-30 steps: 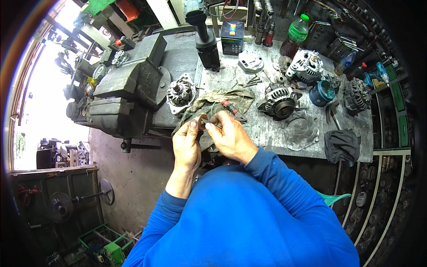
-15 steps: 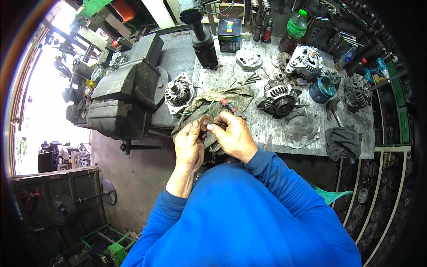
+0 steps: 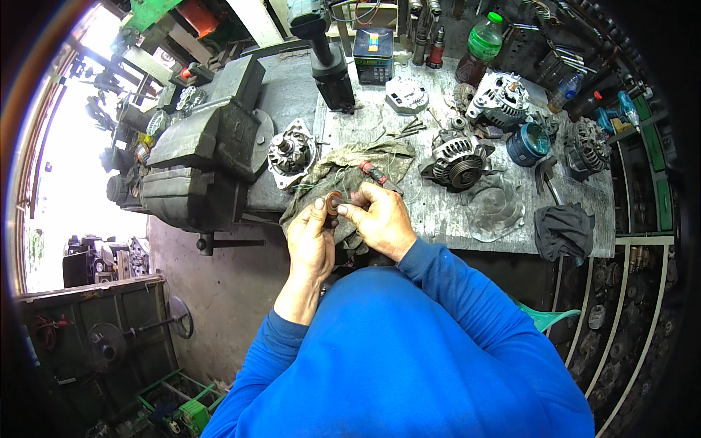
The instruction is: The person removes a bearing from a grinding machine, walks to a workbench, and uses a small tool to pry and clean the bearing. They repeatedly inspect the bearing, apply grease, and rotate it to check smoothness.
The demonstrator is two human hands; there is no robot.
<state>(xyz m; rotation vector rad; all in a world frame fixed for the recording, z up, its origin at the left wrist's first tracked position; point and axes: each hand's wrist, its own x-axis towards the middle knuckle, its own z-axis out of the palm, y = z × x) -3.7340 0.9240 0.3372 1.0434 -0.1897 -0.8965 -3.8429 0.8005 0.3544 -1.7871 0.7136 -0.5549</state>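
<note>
- Turned a little since the earlier frames: the copper-coloured ring seems to sit at a slightly different angle, while both hands stay close together; the rest of the view has only drifted with the head.
- Over the near-left part of the rag, the ring is held up off the counter between the two hands.
- Left hand: its fingers are pinched narrow on the ring's rim. This looks a sound hold, since it leaves the face free; a light, even pinch should steady the ring without tipping it.
- Right hand: its fingers are drawn together at the ring's other side. Whether they also grip something slim is too small to tell.
- Good handling here, in my judgement, means letting the left hand act as the fixed support and the right make small, straight movements, with force kept square to the face.
- Staying above the rag is wise: a slipped part would probably land softly. One caution is the red-handled tool lying on the rag, just beyond the right fingers, and the thin green wire near it.
- Just left of the rag stands a rotor; to its right, a finned housing with a pulley.
</note>
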